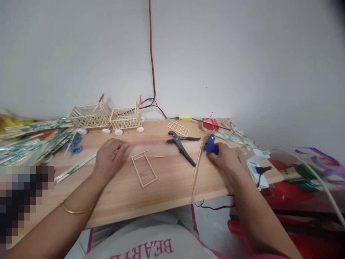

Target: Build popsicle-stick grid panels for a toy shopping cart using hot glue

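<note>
My right hand [224, 157] is closed round a blue glue gun [210, 144] at the right of the wooden table, and a long clear glue stick [198, 180] trails from it toward the front edge. On the left, my left hand [111, 157] rests on the table with its fingers curled; whether anything is between them is hidden. Just right of it lies a rectangular frame of thin sticks [150, 169], with a short stick [159, 157] beside it. Black cutters [181, 145] lie between the frame and the glue gun, near a long thin stick [198, 160].
Two small stick carts [90, 117] with white wheels stand at the back left, near wrapped sticks [35, 140] and blue wheels [76, 149]. A ladder-like stick piece [178, 128] and a red container [210, 124] lie behind. A white box [258, 169] is right.
</note>
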Motion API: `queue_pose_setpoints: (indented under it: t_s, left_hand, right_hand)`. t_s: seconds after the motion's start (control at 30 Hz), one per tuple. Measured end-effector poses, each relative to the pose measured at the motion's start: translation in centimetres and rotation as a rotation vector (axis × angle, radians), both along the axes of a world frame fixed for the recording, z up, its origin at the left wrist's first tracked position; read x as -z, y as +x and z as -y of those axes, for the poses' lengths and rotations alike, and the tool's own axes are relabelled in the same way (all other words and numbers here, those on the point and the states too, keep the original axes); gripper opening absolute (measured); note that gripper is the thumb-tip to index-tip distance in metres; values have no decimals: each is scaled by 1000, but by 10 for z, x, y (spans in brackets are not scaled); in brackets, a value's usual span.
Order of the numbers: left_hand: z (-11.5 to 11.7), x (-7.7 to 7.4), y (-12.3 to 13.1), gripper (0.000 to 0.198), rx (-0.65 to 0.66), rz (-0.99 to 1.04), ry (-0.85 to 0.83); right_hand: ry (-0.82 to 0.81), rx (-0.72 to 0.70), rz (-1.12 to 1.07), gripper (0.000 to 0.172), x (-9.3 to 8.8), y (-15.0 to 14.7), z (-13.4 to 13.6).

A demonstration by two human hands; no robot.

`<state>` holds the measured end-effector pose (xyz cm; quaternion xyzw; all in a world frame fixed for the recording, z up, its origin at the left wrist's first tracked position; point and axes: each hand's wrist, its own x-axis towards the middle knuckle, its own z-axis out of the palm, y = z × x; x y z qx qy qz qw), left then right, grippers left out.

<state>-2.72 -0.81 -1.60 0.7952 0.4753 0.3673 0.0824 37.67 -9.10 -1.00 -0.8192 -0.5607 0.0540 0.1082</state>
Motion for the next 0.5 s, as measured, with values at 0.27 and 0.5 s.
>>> queue_pose_setpoints:
  t_s: [0.27, 0.5]
  left_hand:
    - [-1, 3, 1, 24, 30, 3, 9]
    - [0, 8, 3, 20, 89, 1, 43]
  right_hand:
    - [96, -76, -406, 33, -18, 6, 13]
    - [245, -231, -1398, 35, 1, -11, 6]
